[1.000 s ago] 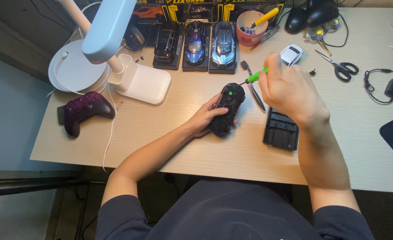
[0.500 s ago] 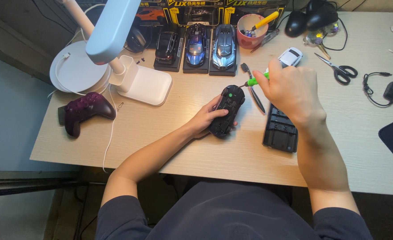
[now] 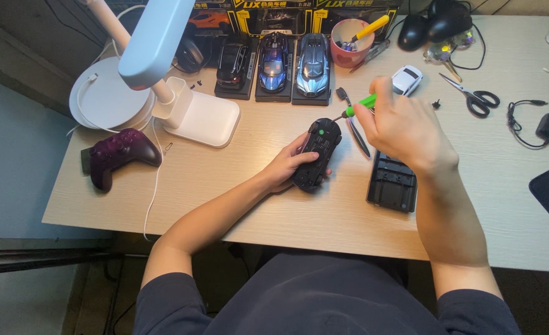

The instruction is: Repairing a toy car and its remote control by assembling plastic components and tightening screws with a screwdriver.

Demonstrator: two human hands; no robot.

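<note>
The pale wooden surface (image 3: 237, 186) carries everything here. At its back left stands a white desk lamp (image 3: 181, 93), with a dark purple game controller (image 3: 120, 154) in front of it. Three model cars on black plinths (image 3: 274, 65) line the back edge, and a black tray (image 3: 392, 183) lies near the right wrist.

The left hand (image 3: 287, 166) wraps its fingers around a black toy car body (image 3: 316, 154), pressing it underside-up against the surface. The right hand (image 3: 405, 127) pinches a green-handled screwdriver (image 3: 360, 104), tip at the car's upper end. Judging by this, the underside is being worked on and remains in one piece.

A pink cup (image 3: 347, 43) holds a yellow-handled tool and small bits; scissors (image 3: 473, 96) lie apart.
</note>
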